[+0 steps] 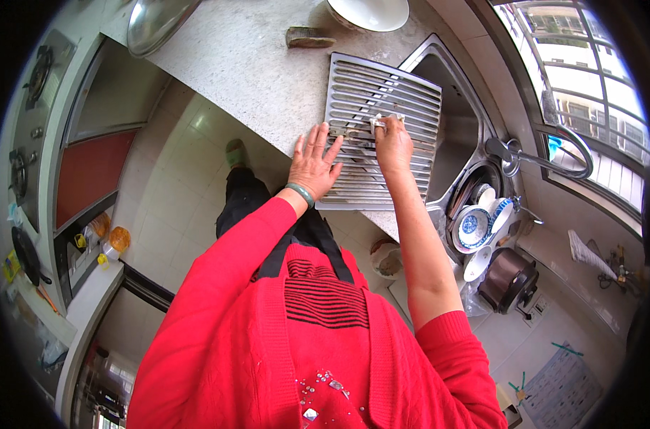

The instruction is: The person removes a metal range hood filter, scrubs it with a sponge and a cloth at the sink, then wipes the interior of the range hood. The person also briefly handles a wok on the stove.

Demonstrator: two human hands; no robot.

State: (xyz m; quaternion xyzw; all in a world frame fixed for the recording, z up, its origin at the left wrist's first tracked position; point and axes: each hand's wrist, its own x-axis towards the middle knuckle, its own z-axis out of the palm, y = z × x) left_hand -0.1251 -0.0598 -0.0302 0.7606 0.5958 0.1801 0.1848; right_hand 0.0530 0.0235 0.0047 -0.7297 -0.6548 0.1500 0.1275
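Observation:
A slatted metal range hood filter (378, 187) lies partly on the speckled counter and partly over the edge of the sink, with brownish residue on some slats. My left hand (313, 163), a green bangle at its wrist, rests on the filter's left edge with its fingers spread. On the middle of the filter, my right hand (393, 143) grips a crumpled whitish cloth or wipe (379, 121) and presses it against the slats. The palm side of both hands is hidden.
The steel sink (447, 118) and curved faucet (571, 170) are at right, stacked bowls (472, 228) and a dark electric cooker (504, 279) below them. On the counter (228, 69) sit a worn scrubber (309, 38), a white bowl (370, 12) and a metal lid (156, 24).

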